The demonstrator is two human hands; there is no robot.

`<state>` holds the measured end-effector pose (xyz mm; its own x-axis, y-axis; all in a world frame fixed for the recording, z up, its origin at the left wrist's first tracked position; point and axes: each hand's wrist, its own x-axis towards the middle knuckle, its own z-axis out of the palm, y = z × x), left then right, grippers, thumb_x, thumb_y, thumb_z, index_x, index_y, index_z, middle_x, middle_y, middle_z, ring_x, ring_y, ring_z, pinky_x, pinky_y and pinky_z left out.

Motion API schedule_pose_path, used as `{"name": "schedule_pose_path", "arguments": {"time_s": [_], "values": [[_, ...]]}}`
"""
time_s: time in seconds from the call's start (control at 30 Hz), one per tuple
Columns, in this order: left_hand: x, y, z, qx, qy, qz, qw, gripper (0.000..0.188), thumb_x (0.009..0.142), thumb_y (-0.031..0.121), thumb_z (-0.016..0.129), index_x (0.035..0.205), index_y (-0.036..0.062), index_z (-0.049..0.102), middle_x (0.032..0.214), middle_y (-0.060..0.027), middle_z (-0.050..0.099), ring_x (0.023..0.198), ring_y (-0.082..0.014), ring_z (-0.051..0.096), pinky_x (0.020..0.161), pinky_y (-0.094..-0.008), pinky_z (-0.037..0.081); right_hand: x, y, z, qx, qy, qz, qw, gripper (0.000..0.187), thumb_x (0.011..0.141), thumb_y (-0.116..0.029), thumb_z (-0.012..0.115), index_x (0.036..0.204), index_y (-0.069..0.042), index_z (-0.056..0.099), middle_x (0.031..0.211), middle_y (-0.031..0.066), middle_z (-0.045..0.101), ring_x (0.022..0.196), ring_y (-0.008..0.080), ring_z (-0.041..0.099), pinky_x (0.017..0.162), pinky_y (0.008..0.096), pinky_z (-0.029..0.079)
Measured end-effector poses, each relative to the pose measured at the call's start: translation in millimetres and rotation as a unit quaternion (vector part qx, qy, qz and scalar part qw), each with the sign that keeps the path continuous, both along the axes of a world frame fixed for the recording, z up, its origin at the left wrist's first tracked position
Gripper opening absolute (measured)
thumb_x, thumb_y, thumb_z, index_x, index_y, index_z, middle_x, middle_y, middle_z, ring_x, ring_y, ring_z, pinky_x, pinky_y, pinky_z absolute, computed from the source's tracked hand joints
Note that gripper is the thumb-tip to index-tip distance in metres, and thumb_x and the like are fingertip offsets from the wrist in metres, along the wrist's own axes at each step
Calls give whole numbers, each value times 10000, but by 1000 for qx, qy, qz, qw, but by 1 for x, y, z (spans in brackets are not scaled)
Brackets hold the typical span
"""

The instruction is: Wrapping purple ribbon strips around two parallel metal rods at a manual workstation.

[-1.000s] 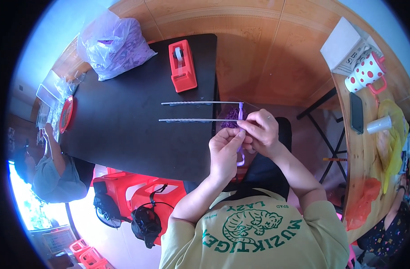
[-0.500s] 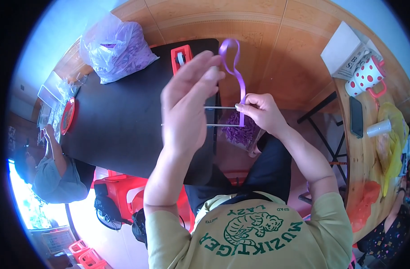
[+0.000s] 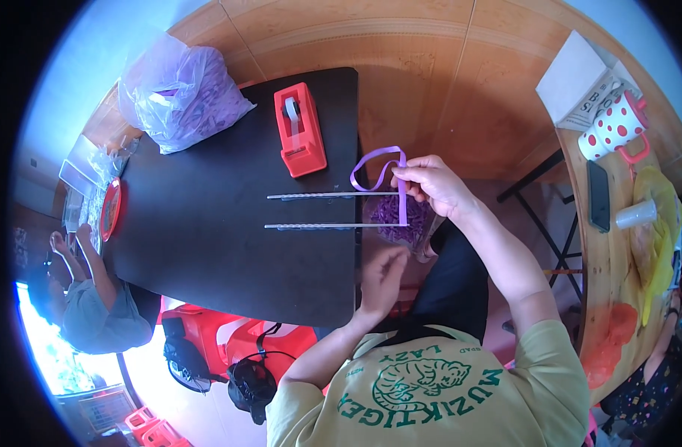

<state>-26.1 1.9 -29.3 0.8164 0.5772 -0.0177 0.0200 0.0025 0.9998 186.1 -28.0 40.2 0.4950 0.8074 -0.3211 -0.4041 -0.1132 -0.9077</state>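
Note:
My right hand [image 3: 433, 186] pinches a narrow purple ribbon [image 3: 378, 153] between thumb and fingers. One length of it runs straight down across the ends of two thin metal rods [image 3: 319, 225]; the rest curls in a loose loop to the left. Lying parallel, the rods jut out past the table's right edge. Below their ends, a clear bag holds a heap of purple ribbon pieces [image 3: 401, 212]. My left hand [image 3: 383, 283] hovers near the table edge above my lap, fingers loosely bent, with nothing seen in it.
On the black table [image 3: 207, 216] stand a red tape dispenser [image 3: 302, 138] and a full plastic bag [image 3: 188, 104]. A wooden table at right carries a dotted cup [image 3: 613, 128], a phone [image 3: 598, 195] and yellow plastic [image 3: 654, 231]. Another person [image 3: 102, 309] sits at left.
My left hand has dropped from above the rods to the near side, uncovering the tape dispenser. The ribbon's loop has sunk and swung left; my right hand has shifted slightly right.

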Motion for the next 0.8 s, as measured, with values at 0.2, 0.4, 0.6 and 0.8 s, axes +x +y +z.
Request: {"name": "schedule_pose_path", "arguments": {"time_s": [0.2,0.4,0.6,0.8], "values": [[61,26,7,169,-142,117,968,345,880,-66,542,1219,-8,567,1187,-82,554,1059,-139,547,895,-270,445,-10,3,-31,-34,90,-51,994,147,878,-164,621,792,-56,671,654,6,602,503,65,483,424,200,356],[82,35,9,156,-227,78,958,347,892,-81,491,1230,-29,553,1264,-124,499,1059,-175,554,862,-270,477,-20,-1,-67,-3,172,-60,983,186,904,-153,498,780,-77,614,631,24,553,507,116,485,428,253,342],[80,32,4,-30,-201,49,978,167,940,49,524,1063,1,625,1015,-77,629,767,-88,590,582,-193,472,-40,-8,-79,-56,246,-80,964,170,909,-158,495,784,-107,598,662,16,558,537,118,490,469,259,341],[69,28,13,-148,-116,25,982,153,945,113,553,1029,16,636,863,-31,647,660,-55,564,504,-171,419,-54,-22,-82,-37,282,-65,956,157,912,-194,513,814,-122,612,683,9,566,563,112,485,509,254,342]]}}
